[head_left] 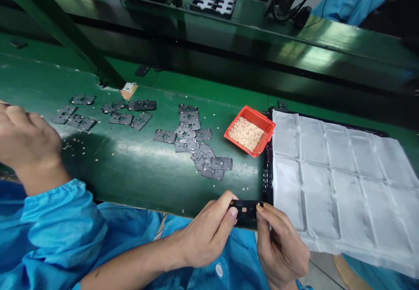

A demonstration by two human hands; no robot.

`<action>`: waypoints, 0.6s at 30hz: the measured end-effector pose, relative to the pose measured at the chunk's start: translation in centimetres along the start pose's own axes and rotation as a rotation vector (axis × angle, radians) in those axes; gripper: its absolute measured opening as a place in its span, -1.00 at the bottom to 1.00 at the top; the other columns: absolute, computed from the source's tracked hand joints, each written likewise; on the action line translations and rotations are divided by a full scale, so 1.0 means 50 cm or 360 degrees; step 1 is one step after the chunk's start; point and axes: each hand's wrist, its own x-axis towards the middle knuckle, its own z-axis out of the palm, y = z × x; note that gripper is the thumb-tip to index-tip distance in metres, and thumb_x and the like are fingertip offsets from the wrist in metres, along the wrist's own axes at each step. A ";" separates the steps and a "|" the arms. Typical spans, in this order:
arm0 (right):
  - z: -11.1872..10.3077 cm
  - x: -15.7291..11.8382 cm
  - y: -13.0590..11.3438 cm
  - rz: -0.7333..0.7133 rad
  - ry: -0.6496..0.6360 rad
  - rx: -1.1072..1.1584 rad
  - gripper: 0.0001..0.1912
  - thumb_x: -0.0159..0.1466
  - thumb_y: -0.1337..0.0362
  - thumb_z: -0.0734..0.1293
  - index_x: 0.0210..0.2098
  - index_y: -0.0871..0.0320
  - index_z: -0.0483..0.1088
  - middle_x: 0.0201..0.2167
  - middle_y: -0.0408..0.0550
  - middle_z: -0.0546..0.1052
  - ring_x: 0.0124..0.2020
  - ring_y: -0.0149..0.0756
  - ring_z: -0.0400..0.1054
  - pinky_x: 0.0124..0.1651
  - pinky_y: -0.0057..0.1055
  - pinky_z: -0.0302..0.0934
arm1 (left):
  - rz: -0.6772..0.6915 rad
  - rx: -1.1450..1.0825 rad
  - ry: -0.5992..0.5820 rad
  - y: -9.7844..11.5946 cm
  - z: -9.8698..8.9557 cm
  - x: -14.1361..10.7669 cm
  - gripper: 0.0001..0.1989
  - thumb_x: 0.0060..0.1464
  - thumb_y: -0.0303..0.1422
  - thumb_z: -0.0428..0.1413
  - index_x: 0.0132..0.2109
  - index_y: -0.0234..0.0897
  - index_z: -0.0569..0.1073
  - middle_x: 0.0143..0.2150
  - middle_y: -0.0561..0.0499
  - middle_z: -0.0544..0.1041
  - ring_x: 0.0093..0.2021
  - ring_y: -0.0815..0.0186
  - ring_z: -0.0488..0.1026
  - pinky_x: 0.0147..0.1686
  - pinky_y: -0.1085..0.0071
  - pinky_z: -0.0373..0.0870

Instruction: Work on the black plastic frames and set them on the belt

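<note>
Near the bench's front edge, my left hand (209, 233) pinches the left end of a black plate (244, 210) with a small square opening. The thumb and index finger of my right hand (283, 242) are closed on its right end, by a tiny light spot. Several similar dark plates (186, 145) lie overlapping on the green bench, with more plates (81, 122) farther left. A red bin (270, 128) full of small beige pieces stands beyond my hands.
On the right is a black-edged tray (269, 172) under a white sheet (330, 185) with rectangular pockets. Another person's hand (29, 141) is at the far left. A green post (65, 28) rises from the bench. Tiny beige bits are scattered about.
</note>
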 end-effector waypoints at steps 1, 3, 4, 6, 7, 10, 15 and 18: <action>-0.002 0.000 -0.001 -0.0013 0.0004 -0.0016 -0.59 0.29 0.65 0.42 0.01 0.13 0.60 -0.20 -0.06 0.71 -0.20 -0.23 0.67 -0.14 -0.33 0.59 | 0.0001 -0.0032 0.0000 0.003 0.000 -0.001 -0.71 0.53 -0.18 -0.21 -0.14 -0.21 0.25 -0.37 0.11 0.33 -0.39 0.33 0.25 -0.30 0.36 0.19; -0.005 -0.001 -0.004 -0.0034 0.0027 -0.0061 -0.57 0.29 0.64 0.42 0.04 0.09 0.60 -0.20 -0.08 0.72 -0.22 -0.23 0.67 -0.15 -0.33 0.61 | -0.0005 -0.0052 0.0002 0.008 0.000 -0.003 -0.70 0.53 -0.17 -0.21 -0.14 -0.21 0.25 -0.37 0.11 0.34 -0.39 0.33 0.27 -0.30 0.36 0.20; -0.006 -0.003 -0.006 -0.0029 0.0035 -0.0086 -0.55 0.29 0.63 0.43 0.06 0.07 0.60 -0.20 -0.09 0.72 -0.23 -0.22 0.68 -0.16 -0.33 0.61 | -0.0013 -0.0045 -0.0001 0.011 0.000 -0.003 -0.70 0.53 -0.16 -0.21 -0.14 -0.21 0.25 -0.36 0.10 0.35 -0.39 0.33 0.28 -0.29 0.36 0.22; -0.010 -0.005 -0.009 0.0006 0.0032 -0.0128 -0.49 0.29 0.61 0.44 0.12 0.00 0.58 -0.20 -0.12 0.73 -0.24 -0.21 0.68 -0.18 -0.32 0.62 | -0.0021 -0.0024 -0.0014 0.014 -0.001 -0.005 -0.68 0.53 -0.14 -0.22 -0.13 -0.21 0.26 -0.36 0.08 0.37 -0.38 0.32 0.30 -0.28 0.35 0.24; -0.011 -0.006 -0.010 0.0027 0.0026 -0.0143 -0.47 0.28 0.60 0.44 0.14 -0.03 0.57 -0.20 -0.13 0.73 -0.25 -0.20 0.68 -0.19 -0.31 0.62 | -0.0026 -0.0016 -0.0017 0.016 -0.001 -0.005 -0.67 0.53 -0.13 -0.23 -0.13 -0.21 0.26 -0.35 0.07 0.38 -0.36 0.31 0.31 -0.27 0.35 0.25; -0.015 -0.003 -0.015 0.0038 0.0012 -0.0173 -0.43 0.27 0.60 0.45 0.15 -0.07 0.58 -0.22 -0.15 0.74 -0.26 -0.19 0.68 -0.20 -0.30 0.62 | -0.0061 -0.0034 -0.0023 0.018 -0.001 -0.007 -0.65 0.52 -0.10 -0.22 -0.12 -0.21 0.26 -0.32 0.03 0.41 -0.33 0.29 0.35 -0.26 0.35 0.29; -0.018 0.000 -0.018 0.0056 -0.0016 -0.0125 -0.45 0.27 0.63 0.42 0.11 -0.06 0.59 -0.21 -0.14 0.74 -0.26 -0.19 0.68 -0.17 -0.28 0.61 | -0.0110 -0.0192 -0.0037 0.017 0.004 -0.009 -0.60 0.51 -0.01 -0.22 -0.13 -0.21 0.25 -0.41 0.10 0.32 -0.40 0.33 0.29 -0.31 0.37 0.29; -0.016 -0.002 -0.018 0.0120 -0.0058 -0.0072 -0.50 0.29 0.61 0.40 0.09 -0.04 0.59 -0.20 -0.12 0.72 -0.24 -0.18 0.67 -0.16 -0.27 0.60 | -0.0152 -0.0299 -0.0035 0.011 0.011 -0.011 -0.59 0.50 0.02 -0.21 -0.14 -0.21 0.24 -0.43 0.12 0.29 -0.44 0.36 0.24 -0.37 0.40 0.25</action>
